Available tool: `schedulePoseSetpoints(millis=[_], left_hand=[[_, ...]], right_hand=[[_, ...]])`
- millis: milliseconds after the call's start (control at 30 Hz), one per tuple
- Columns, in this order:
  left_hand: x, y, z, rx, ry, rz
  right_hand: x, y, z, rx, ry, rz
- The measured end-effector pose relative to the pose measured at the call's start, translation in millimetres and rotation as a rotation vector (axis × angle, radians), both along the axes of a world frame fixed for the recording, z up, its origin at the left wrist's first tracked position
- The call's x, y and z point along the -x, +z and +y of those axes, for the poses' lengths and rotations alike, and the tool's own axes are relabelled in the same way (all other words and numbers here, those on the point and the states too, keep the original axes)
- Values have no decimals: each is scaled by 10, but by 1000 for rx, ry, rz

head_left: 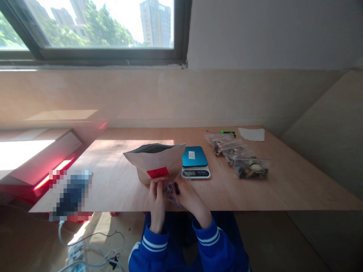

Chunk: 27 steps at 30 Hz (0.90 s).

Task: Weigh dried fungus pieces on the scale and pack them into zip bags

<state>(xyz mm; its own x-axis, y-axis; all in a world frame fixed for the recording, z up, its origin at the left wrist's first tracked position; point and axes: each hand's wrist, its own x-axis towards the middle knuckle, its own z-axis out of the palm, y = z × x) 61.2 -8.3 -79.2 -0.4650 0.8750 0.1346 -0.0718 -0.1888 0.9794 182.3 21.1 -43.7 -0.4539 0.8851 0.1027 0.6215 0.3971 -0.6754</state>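
Observation:
Close to the table's front edge, my left hand and my right hand hold a clear zip bag between them. Dark pieces show inside it. The fingers of both hands are closed on the plastic, partly hidden by it. Just behind my left hand stands an open brown paper pouch with a red label. A kitchen scale with a blue top and a grey display lies behind my right hand. No load sits on its blue plate.
Several filled zip bags lie in a row on the right. Behind them are a green-handled tool and white paper. A blurred-out dark object with a cable lies at the left edge. A power strip is on the floor.

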Motion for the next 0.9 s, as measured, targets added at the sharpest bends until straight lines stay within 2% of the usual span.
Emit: schedulePoseSetpoints(millis=[100, 233, 367, 533, 667, 900], left_hand=[[36, 3, 6, -12, -39, -115], [66, -59, 17, 15, -90, -184], [51, -68, -17, 28, -148, -186], [35, 78, -91, -5, -195, -123], [87, 136, -108, -22, -136, -56], [341, 107, -125, 35, 18, -22]], right_hand=[[-101, 49, 30, 132, -31, 250], [-199, 43, 77, 258, -35, 438], [-205, -3, 107, 307, -23, 548], [-175, 7, 96, 325, 12, 662], [-190, 39, 79, 367, 31, 755], [-260, 46, 129, 359, -64, 929]])
